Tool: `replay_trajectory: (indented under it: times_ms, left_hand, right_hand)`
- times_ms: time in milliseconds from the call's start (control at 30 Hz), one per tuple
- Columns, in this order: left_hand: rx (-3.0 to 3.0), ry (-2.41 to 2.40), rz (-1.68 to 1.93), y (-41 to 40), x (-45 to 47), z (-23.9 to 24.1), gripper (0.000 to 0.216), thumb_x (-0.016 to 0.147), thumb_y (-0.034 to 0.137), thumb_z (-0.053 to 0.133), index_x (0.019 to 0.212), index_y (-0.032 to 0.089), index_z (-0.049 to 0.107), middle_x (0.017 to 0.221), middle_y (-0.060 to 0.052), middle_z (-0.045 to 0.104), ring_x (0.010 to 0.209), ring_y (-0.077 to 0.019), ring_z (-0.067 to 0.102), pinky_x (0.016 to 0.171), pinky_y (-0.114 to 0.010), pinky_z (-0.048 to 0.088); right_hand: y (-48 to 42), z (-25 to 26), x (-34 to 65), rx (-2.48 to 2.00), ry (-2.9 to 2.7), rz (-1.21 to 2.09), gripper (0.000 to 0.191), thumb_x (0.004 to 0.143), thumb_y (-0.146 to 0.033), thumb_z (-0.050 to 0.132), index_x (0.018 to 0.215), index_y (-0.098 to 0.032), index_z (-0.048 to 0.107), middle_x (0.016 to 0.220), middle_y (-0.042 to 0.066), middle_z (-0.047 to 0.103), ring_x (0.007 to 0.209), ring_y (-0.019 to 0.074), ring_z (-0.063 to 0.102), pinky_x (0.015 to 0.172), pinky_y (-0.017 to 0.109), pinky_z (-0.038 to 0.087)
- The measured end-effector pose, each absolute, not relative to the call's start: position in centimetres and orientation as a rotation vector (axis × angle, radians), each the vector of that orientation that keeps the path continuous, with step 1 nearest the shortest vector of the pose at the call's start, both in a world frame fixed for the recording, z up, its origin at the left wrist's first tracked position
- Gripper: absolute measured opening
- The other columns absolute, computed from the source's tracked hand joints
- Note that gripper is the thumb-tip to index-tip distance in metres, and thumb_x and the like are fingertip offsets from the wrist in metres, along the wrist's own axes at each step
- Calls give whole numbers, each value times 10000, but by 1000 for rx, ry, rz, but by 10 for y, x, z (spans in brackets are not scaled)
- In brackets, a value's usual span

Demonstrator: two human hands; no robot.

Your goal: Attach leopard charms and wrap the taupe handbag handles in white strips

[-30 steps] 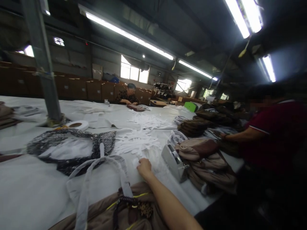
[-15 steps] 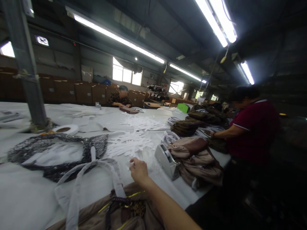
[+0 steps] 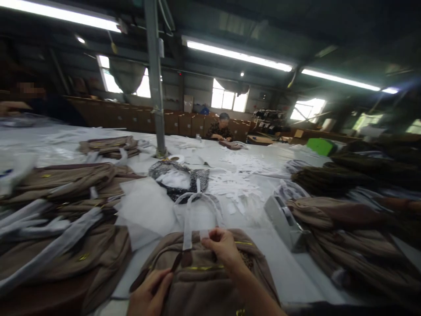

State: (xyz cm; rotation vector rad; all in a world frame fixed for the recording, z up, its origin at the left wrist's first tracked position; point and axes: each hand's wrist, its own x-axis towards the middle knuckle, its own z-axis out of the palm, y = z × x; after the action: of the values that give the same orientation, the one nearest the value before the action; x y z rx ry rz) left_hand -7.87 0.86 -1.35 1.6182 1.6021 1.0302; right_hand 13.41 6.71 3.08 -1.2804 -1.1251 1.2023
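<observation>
A brown bag (image 3: 197, 287) with yellow zips lies in front of me, its handles (image 3: 188, 219) wrapped in white and standing up. My left hand (image 3: 151, 289) is closed in a pinch on a dark brown strap (image 3: 176, 262) at the bag's left side. Over the top of the bag, my right hand (image 3: 225, 248) pinches a small white strip (image 3: 204, 235) beside the handle base. Part of the bag's right side is hidden behind my right forearm.
Brown bags (image 3: 105, 245) are piled at left, near white sheets (image 3: 144, 206). Beyond lie a black shiny bag (image 3: 200, 176) and scattered white strips (image 3: 237, 184). A grey tape dispenser (image 3: 286, 224) stands right, beside more bags (image 3: 355, 237). A post (image 3: 154, 79) rises from the table; a person (image 3: 219, 128) sits opposite.
My view has turned left. My right hand has come from near the white strips to the bag, now with a strip in its fingers. My left hand has come into view, gripping the strap.
</observation>
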Motion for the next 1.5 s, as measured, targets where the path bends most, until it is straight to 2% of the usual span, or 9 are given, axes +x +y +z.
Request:
replay_trajectory:
  times_ms: [100, 233, 367, 567, 800, 933, 1367, 1500]
  left_hand:
    - [1591, 1578, 1106, 5, -77, -16, 321, 768, 495, 537, 854, 237, 707, 845, -7, 714, 831, -207, 652, 742, -258, 524]
    - [1562, 1535, 1183, -2, -72, -20, 304, 796, 465, 535, 882, 222, 697, 781, -7, 684, 762, -185, 640, 692, -237, 514]
    - [1570, 1499, 1196, -3, -71, -29, 271, 822, 429, 530, 925, 231, 685, 797, 0, 663, 788, -169, 627, 704, -224, 496]
    - [1584, 1509, 1227, -4, -69, -31, 249, 830, 408, 536, 937, 237, 682, 814, 3, 657, 811, -160, 625, 729, -223, 484]
    - [1562, 1525, 1220, -6, -67, -24, 251, 838, 402, 525, 946, 235, 677, 807, 4, 654, 798, -160, 623, 714, -229, 482]
    - [1547, 1542, 1210, -6, -67, -23, 263, 835, 411, 525, 940, 224, 677, 830, -8, 659, 818, -167, 621, 730, -238, 480]
    - [1548, 1532, 1218, -8, -65, -17, 264, 843, 401, 509, 942, 226, 681, 822, -16, 665, 808, -182, 622, 717, -250, 483]
    - [1532, 1517, 1217, -7, -65, -17, 251, 848, 389, 500, 934, 230, 674, 827, -10, 659, 813, -178, 618, 723, -251, 477]
  right_hand:
    - [67, 16, 108, -1152, -830, 1417, 361, 471, -340, 821, 662, -135, 592, 554, -13, 610, 480, 84, 500, 473, 183, 351]
    - [67, 9, 86, -1151, -767, 1459, 427, 495, -418, 801, 732, -139, 580, 591, -9, 620, 472, 74, 494, 447, 172, 339]
    - [68, 5, 74, -1136, -747, 1511, 483, 472, -467, 793, 739, -137, 561, 597, 3, 626, 467, 88, 499, 430, 188, 363]
    - [66, 3, 66, -1160, -762, 1542, 516, 486, -506, 782, 764, -132, 562, 621, 14, 641, 472, 88, 500, 411, 182, 362]
    - [60, 5, 66, -1128, -839, 1557, 527, 487, -536, 777, 736, -117, 577, 560, 4, 624, 425, 65, 449, 399, 172, 319]
    - [60, 4, 69, -1137, -811, 1561, 553, 482, -575, 759, 760, -135, 570, 649, 28, 659, 501, 103, 522, 439, 196, 387]
    - [53, 4, 67, -1119, -990, 1545, 447, 597, -541, 713, 754, -142, 585, 605, 17, 645, 508, 124, 537, 495, 211, 370]
    - [46, 8, 67, -1118, -1212, 1436, 338, 685, -456, 670, 779, -133, 639, 689, 38, 672, 636, 175, 598, 597, 247, 417]
